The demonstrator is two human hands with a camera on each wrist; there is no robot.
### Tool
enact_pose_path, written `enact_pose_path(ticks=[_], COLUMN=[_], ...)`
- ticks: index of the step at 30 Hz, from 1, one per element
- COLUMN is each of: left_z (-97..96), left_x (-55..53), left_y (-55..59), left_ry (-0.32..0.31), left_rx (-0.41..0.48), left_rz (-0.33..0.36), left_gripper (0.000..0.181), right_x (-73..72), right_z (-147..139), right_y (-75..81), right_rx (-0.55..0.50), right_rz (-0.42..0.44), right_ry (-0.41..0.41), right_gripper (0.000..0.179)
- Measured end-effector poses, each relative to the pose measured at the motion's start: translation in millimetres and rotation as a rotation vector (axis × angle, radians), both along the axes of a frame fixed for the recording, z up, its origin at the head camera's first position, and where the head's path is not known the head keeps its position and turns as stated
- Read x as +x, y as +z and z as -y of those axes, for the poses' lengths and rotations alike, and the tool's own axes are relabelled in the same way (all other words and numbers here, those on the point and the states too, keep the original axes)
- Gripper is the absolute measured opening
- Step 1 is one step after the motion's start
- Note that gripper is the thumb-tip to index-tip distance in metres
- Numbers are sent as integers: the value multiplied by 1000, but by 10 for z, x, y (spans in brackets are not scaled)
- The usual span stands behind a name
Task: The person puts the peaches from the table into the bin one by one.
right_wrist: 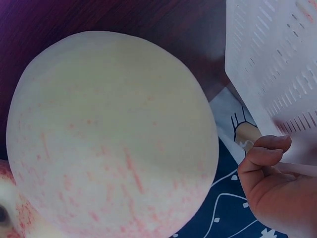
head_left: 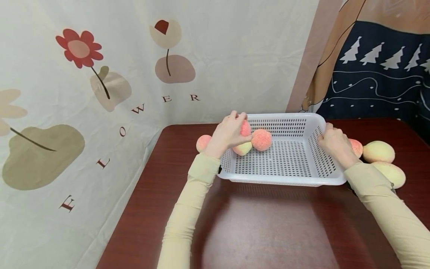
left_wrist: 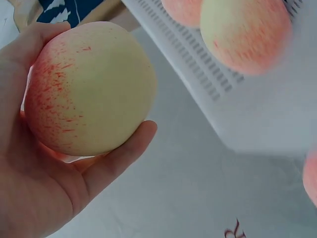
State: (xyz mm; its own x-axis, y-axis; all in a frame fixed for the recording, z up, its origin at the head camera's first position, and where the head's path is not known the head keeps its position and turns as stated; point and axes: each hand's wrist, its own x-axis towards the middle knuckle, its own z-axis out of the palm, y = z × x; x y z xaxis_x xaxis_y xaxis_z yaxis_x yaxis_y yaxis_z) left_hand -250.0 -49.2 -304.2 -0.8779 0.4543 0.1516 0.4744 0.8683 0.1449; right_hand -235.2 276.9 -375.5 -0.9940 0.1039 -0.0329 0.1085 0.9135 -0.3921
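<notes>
My left hand (head_left: pixel 230 131) grips a peach (left_wrist: pixel 91 89), pink on one side and pale yellow on the other, over the left part of a white plastic basket (head_left: pixel 289 180). In the left wrist view the thumb and fingers wrap round this peach. Two peaches lie inside the basket near its left end, one pink (head_left: pixel 261 140) and one partly yellow (head_left: pixel 242 149). With curled fingers, my right hand (head_left: pixel 337 144) holds the basket's right rim. A large pale peach (right_wrist: pixel 114 139) fills much of the right wrist view, close to that wrist and not held.
Outside the basket's left end sits a pink peach (head_left: pixel 203 143). Right of the basket, beside my right forearm, are a reddish peach (head_left: pixel 357 147) and two pale ones (head_left: pixel 379 151). A dark red table (head_left: pixel 268 224) bears everything, with a flower-printed curtain (head_left: pixel 235 56) behind it.
</notes>
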Motion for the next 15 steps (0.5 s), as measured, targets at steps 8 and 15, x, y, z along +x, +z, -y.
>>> enact_pose_path(ticks=[8,15], left_z=[-343,-643], left_x=[-116,-204], left_y=[-49,-147], left_ry=[-103,-151], left_rx=[-60,-78], left_rz=[34,116], left_gripper=[58,62], right_x=[1,1], right_z=[6,-2], right_y=[2,-9], right_rx=[-7,-21], right_rz=[12,5], right_ry=[-9,-3], right_gripper=[56,56])
